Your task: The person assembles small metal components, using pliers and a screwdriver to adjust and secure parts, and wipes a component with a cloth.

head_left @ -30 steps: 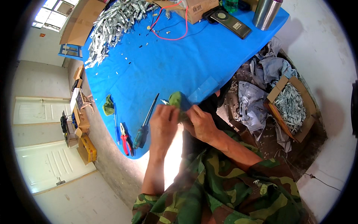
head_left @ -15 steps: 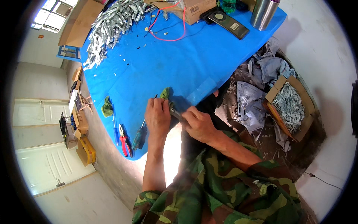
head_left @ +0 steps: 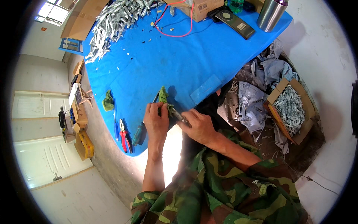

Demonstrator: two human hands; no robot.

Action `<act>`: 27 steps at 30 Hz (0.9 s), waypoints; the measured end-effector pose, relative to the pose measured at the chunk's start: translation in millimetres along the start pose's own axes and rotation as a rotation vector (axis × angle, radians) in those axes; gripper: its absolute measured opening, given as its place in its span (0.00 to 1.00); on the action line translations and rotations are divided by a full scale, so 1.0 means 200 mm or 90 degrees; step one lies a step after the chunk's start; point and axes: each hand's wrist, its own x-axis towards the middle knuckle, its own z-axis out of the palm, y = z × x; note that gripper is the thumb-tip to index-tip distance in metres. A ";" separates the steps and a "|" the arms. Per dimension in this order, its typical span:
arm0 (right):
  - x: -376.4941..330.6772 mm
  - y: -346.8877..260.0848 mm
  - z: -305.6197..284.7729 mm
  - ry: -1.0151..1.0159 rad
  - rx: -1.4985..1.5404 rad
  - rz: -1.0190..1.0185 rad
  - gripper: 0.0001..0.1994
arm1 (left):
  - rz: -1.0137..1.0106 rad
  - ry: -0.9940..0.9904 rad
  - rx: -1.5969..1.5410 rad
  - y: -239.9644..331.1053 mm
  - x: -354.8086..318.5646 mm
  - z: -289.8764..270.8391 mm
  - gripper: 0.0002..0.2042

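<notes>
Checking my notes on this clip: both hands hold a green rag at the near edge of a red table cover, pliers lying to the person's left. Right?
Not quite: the table cover is blue, not red, as the head view shows. The rest holds: left hand and right hand on the green rag, pliers to the left.

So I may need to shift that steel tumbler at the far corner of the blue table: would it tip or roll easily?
The steel tumbler stands upright, tall and narrow, close to the table corner, so a sideways push probably tips it. Once down, its round body would likely roll. The smooth metal looks somewhat slippery.
</notes>
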 end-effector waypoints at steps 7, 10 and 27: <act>0.00 0.04 -0.01 -0.006 -0.010 -0.027 0.11 | 0.095 -0.087 -0.023 0.16 -0.13 -0.01 0.03; 0.01 0.03 0.00 0.014 -0.013 -0.034 0.12 | 0.093 -0.067 0.010 0.12 -0.09 0.00 0.03; 0.00 0.04 0.01 0.021 -0.024 -0.025 0.13 | 0.052 -0.050 -0.003 0.12 0.00 -0.08 0.02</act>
